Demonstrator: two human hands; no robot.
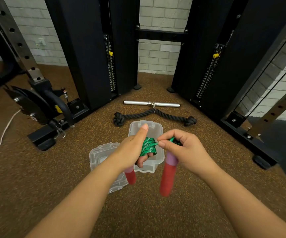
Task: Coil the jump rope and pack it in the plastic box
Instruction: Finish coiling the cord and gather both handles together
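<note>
The green jump rope [148, 146] is wound in several loops around the fingers of my left hand [135, 146], whose thumb points up. One red and lilac handle [130, 176] hangs below that hand. My right hand [181, 148] pinches the rope's free end beside the coil, and the second red and lilac handle [169, 176] hangs under it. Both hands hover over the clear plastic box [157, 130], which stands open on the floor.
The box's clear lid [102, 152] lies on the brown floor to the left of the box. Behind it lie a black rope attachment [138, 115] and a steel bar [151, 103]. Black gym machine frames stand left, right and behind. A white cable [3, 134] runs at left.
</note>
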